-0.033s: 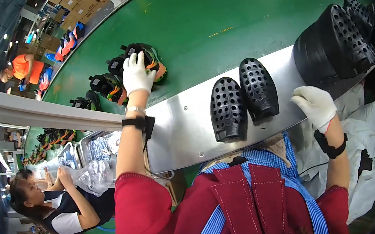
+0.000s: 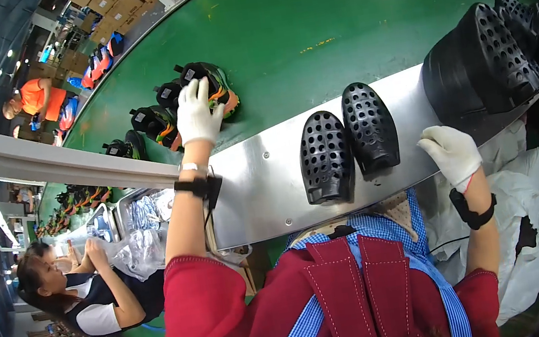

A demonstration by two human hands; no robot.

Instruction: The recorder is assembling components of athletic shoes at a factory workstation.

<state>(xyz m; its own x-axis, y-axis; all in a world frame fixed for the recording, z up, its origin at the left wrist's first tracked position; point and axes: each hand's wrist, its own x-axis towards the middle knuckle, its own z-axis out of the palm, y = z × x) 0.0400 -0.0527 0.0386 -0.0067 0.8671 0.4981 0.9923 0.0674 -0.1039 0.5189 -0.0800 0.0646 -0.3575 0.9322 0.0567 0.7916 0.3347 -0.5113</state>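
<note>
My left hand (image 2: 198,115), in a white glove, reaches over the near side of a black shoe (image 2: 220,86) with orange and green trim. Its fingers are apart and nothing shows in them; whether the fingertips touch the shoe I cannot tell. My right hand (image 2: 453,151), also gloved, hangs by the front edge of the metal ledge (image 2: 251,185) with its fingers curled together and no object visible in them. Left of it, two black perforated shoe-shaped lasts (image 2: 326,157) lie side by side on the ledge, toes pointing away.
More black shoes (image 2: 153,124) stand to the left on the green conveyor belt (image 2: 323,9). Larger black perforated forms (image 2: 475,63) crowd the right end. A white frame bar (image 2: 61,160) crosses at left. One person (image 2: 106,302) handles clear plastic bags; another (image 2: 42,97) stands farther off.
My left hand has drawn back slightly toward me, its thumb now farther out from the fingers. My right hand has barely shifted. The shoes and lasts rest where they were.
</note>
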